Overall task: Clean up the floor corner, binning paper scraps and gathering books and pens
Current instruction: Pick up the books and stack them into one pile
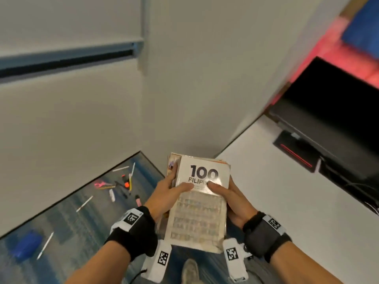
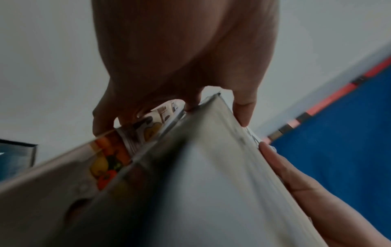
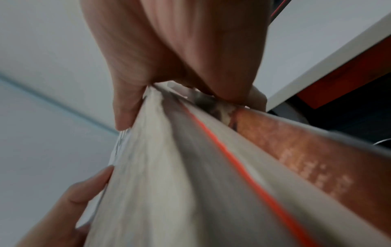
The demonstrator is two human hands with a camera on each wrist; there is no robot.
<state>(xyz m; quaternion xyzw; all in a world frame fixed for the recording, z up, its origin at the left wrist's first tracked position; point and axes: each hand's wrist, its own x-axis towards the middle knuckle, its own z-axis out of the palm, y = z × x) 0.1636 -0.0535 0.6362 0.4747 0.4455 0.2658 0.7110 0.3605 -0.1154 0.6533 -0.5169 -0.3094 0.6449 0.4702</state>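
Observation:
I hold a stack of books in the air in front of me, the top cover white with "100 FILIPI..." in black. My left hand grips its left side, thumb on the cover. My right hand grips the right side, thumb on top as well. The left wrist view shows the stack's edges and a fruit-printed cover underneath. In the right wrist view the page edges carry an orange stripe. Several pens and markers lie scattered on the blue carpet in the corner, with pink scissors among them.
A blue object lies on the carpet at lower left, two white pens near it. White walls meet in the corner ahead. A white desk stands at right with a dark monitor on it. My shoe shows below.

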